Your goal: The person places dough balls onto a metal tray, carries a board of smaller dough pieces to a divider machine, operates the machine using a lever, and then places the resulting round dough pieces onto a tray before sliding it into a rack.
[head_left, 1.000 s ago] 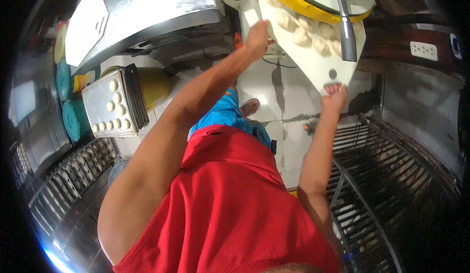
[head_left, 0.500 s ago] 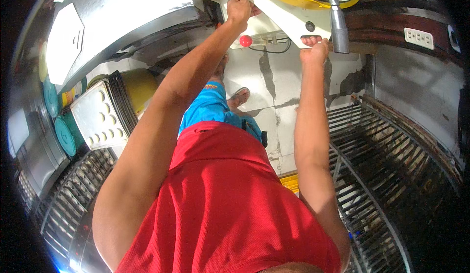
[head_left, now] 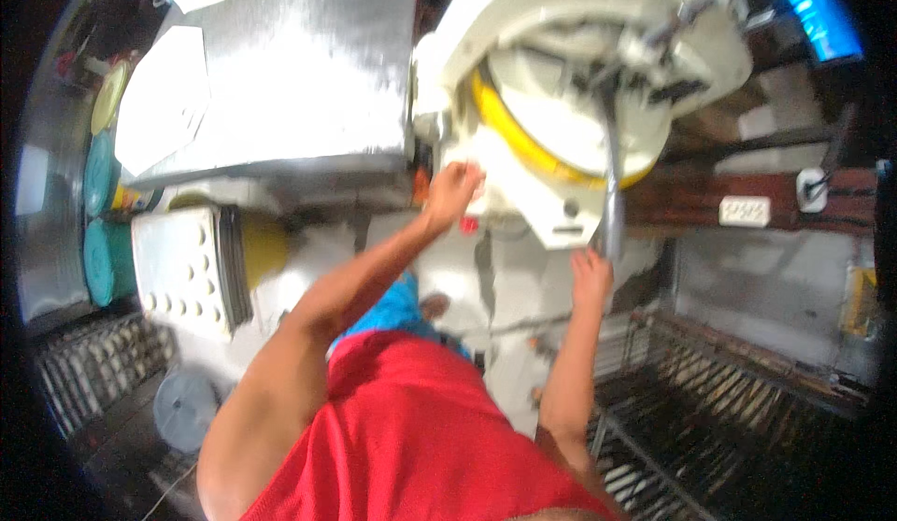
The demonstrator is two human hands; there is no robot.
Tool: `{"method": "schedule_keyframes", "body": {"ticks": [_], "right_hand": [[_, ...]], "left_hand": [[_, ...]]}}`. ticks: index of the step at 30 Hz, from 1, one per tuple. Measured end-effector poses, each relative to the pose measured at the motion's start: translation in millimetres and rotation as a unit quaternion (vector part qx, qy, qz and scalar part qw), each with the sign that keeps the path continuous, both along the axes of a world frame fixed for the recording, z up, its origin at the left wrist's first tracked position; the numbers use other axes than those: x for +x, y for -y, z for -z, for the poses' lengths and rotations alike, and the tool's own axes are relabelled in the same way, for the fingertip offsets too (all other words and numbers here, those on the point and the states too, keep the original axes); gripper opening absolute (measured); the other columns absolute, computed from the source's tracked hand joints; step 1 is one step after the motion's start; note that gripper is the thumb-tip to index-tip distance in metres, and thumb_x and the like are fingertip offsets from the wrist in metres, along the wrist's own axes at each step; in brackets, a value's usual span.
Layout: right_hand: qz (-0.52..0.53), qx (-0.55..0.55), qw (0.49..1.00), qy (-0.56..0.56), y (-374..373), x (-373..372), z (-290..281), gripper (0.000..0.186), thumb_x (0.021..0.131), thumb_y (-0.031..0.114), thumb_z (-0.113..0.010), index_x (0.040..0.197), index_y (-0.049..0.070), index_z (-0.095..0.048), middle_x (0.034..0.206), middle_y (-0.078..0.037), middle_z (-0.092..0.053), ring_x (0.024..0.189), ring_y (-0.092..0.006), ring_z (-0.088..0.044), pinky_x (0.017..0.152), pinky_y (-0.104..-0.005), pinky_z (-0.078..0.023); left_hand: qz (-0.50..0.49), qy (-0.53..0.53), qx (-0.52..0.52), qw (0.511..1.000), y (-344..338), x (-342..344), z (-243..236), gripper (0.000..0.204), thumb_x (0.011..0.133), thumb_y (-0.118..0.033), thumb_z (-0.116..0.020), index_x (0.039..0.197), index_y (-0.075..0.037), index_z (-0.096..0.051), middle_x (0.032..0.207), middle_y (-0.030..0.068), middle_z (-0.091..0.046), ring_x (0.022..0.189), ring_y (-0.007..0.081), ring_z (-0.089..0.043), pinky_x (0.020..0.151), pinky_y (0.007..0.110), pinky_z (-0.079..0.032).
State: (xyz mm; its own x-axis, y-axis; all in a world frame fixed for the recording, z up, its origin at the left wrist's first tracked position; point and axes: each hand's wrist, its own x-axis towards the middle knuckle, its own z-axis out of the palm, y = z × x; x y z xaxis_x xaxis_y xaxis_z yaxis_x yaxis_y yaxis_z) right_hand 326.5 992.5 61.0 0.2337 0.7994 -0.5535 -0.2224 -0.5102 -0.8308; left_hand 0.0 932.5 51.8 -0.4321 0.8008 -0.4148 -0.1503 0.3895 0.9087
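A large white machine point(head_left: 495, 171) with a yellow ring point(head_left: 533, 147) round a pale pan stands in front of me; it looks like a dough divider. A long grey lever point(head_left: 612, 213) hangs over its front right. My left hand point(head_left: 453, 196) is beside the machine's front left, above a red knob point(head_left: 469, 226); its fingers look loosely curled but are blurred. My right hand point(head_left: 590, 276) is just below the lever's end and the panel's slotted corner, fingers stretched upward and nothing visible in them. Whether its fingertips touch the lever is unclear.
A steel table point(head_left: 280, 82) with white boards point(head_left: 166, 100) stands at the left. Below it are stacked trays with round pale pieces point(head_left: 182, 269) and teal tubs point(head_left: 109, 261). A dark slatted rack point(head_left: 710, 409) fills the lower right. A power outlet point(head_left: 745, 211) sits on the right wall.
My right hand has left the slot in the white panel and is now below the lever's end. My left hand has come off the machine's edge. The view has tilted up, showing more machine.
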Motion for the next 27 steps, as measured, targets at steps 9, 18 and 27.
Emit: {"method": "schedule_keyframes", "body": {"ticks": [9, 18, 27], "right_hand": [[-0.105, 0.570, 0.806, 0.116, -142, -55, -346, 0.031, 0.103, 0.023, -0.056, 0.123, -0.001, -0.061, 0.090, -0.003, -0.056, 0.085, -0.0134, -0.054, 0.085, -0.0329, -0.048], [-0.268, 0.558, 0.744, 0.250, -411, -304, -566, 0.051, 0.089, 0.043, -0.075, 0.117, 0.003, -0.061, 0.109, -0.008, -0.067, 0.105, -0.0200, -0.062, 0.094, -0.0367, -0.049], [-0.186, 0.542, 0.819, 0.023, -419, -325, -576, 0.036, 0.084, 0.029, -0.082, 0.086, 0.007, -0.054, 0.071, -0.004, -0.052, 0.058, -0.0170, -0.052, 0.057, -0.0340, -0.050]], "left_hand": [[-0.101, -0.376, 0.445, 0.806, -108, -104, -231, 0.032, 0.082, -0.018, -0.078, 0.106, -0.005, -0.062, 0.113, 0.0129, -0.058, 0.104, 0.0289, -0.056, 0.090, 0.040, -0.046], [-0.023, -0.464, 0.462, 0.755, -144, -130, -264, 0.063, 0.072, -0.039, -0.087, 0.121, -0.008, -0.062, 0.126, 0.0151, -0.056, 0.117, 0.0328, -0.053, 0.099, 0.044, -0.044], [-0.059, -0.457, 0.467, 0.755, -143, -128, -266, 0.062, 0.066, -0.040, -0.089, 0.115, -0.010, -0.066, 0.123, 0.0105, -0.060, 0.112, 0.0300, -0.056, 0.096, 0.043, -0.044]]}}
